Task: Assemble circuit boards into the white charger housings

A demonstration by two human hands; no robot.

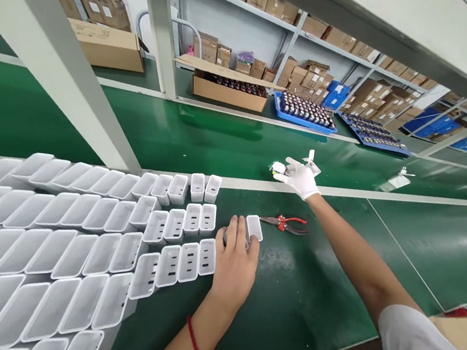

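My left hand [235,264], bare with a red cord at the wrist, curls its fingers down over white plastic cases at the right end of the rows, largely hiding what it grips. One open-topped white case [254,228] stands upright beside its thumb. Reaching over the far ledge of the bench, my right hand [299,177] in a white glove pinches a small electronic assembly [278,167] with a white rounded part and bits of green. Red-handled pliers [286,223] lie between my hands on the green bench.
Rows of white cases [110,254] fill the left side. A white plug-like piece [311,162] and another white part [399,180] lie on the green conveyor surface [213,138]. Beyond are a blue tray of parts [306,113], an open carton [228,89] and a pale upright post [60,76].
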